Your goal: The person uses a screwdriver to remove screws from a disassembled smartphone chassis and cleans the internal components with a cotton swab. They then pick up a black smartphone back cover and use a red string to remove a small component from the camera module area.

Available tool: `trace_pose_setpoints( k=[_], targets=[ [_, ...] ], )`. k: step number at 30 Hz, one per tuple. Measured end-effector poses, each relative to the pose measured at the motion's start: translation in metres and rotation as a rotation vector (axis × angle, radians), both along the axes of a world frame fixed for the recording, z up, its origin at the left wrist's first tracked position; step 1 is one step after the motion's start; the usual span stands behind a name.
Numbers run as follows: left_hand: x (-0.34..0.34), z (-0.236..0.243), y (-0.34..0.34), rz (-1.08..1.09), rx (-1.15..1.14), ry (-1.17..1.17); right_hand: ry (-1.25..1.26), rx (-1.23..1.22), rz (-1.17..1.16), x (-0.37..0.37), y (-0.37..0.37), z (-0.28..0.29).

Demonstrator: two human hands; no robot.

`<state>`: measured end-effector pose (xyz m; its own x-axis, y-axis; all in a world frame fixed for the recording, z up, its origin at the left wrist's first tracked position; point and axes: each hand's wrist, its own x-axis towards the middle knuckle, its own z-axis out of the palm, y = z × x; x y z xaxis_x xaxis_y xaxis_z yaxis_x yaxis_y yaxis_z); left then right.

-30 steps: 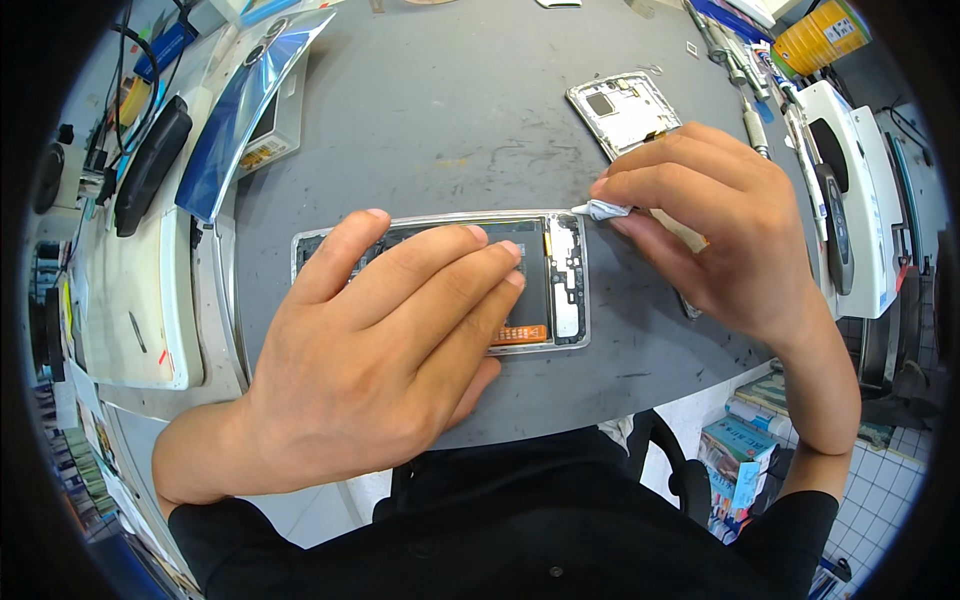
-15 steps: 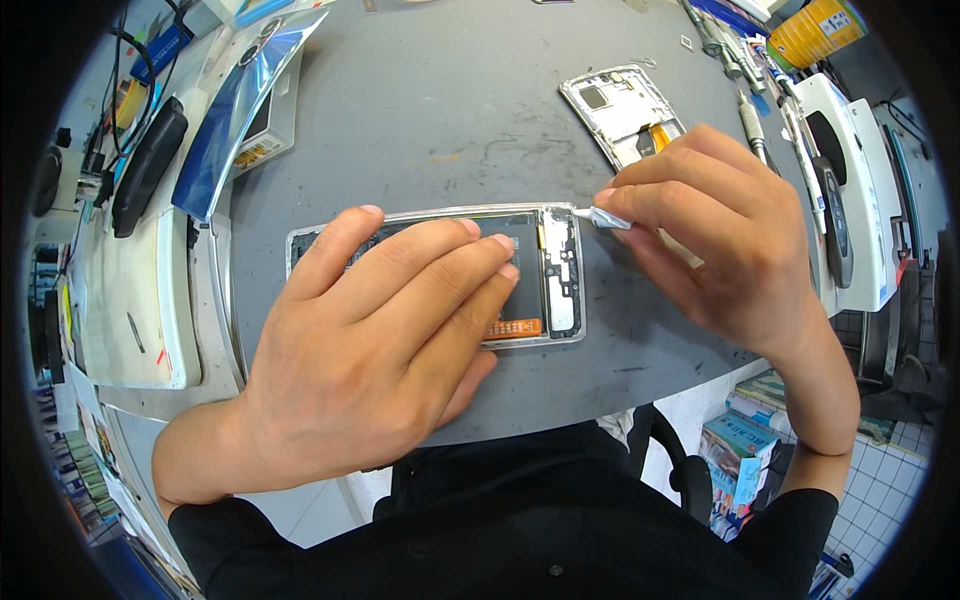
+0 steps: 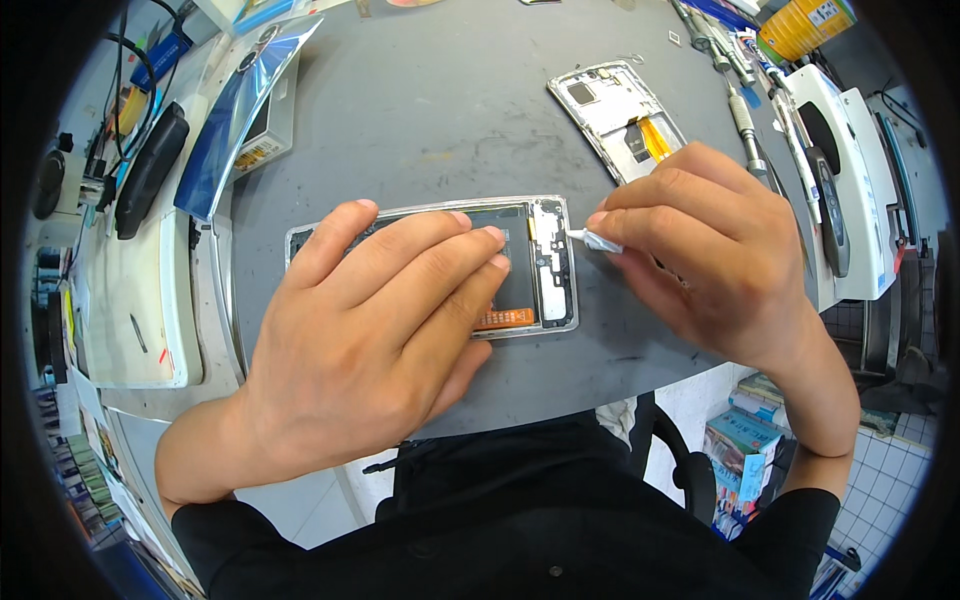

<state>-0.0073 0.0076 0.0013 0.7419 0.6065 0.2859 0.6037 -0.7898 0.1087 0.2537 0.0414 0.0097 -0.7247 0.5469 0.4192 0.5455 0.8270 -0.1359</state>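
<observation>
An opened phone frame (image 3: 552, 265) with dark interior and an orange flex cable (image 3: 505, 318) lies crosswise on the grey mat. My left hand (image 3: 365, 320) rests open over it, fingers lying on its left and middle part. My right hand (image 3: 720, 250) pinches a small white tube (image 3: 600, 242), its thin nozzle at the frame's right edge. A second opened phone body (image 3: 610, 115), silver with a yellow flex cable, lies beyond my right hand, partly hidden by it.
The grey mat (image 3: 420, 90) has a blue film sheet (image 3: 225, 130) and clear box (image 3: 275, 115) at left. Metal screwdrivers (image 3: 743, 125), a yellow container (image 3: 800, 25) and a white device (image 3: 855, 200) line the right. A white board (image 3: 130, 320) is at lower left.
The nozzle has moved from the frame's upper right corner down along its right edge, with my right hand lower. The phone frame and left hand sit slightly higher in view.
</observation>
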Motion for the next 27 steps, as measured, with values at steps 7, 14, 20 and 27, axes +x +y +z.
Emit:
trace_pose_setpoints(
  k=[7, 14, 20, 27],
  targets=[
    [0.0, 0.0, 0.0, 0.001, 0.003, 0.008, -0.013, -0.025, -0.012, -0.002, -0.011, 0.003],
    [0.0, 0.0, 0.0, -0.001, 0.009, 0.01, -0.035, -0.063, -0.02, -0.003, -0.019, 0.006],
    [0.0, 0.0, 0.0, -0.002, 0.017, 0.004, -0.041, -0.058, -0.028, -0.004, -0.024, 0.006],
    [0.0, 0.0, 0.0, -0.003, 0.014, 0.012, -0.062, -0.051, -0.012, -0.003, -0.029, 0.008]
  ],
)
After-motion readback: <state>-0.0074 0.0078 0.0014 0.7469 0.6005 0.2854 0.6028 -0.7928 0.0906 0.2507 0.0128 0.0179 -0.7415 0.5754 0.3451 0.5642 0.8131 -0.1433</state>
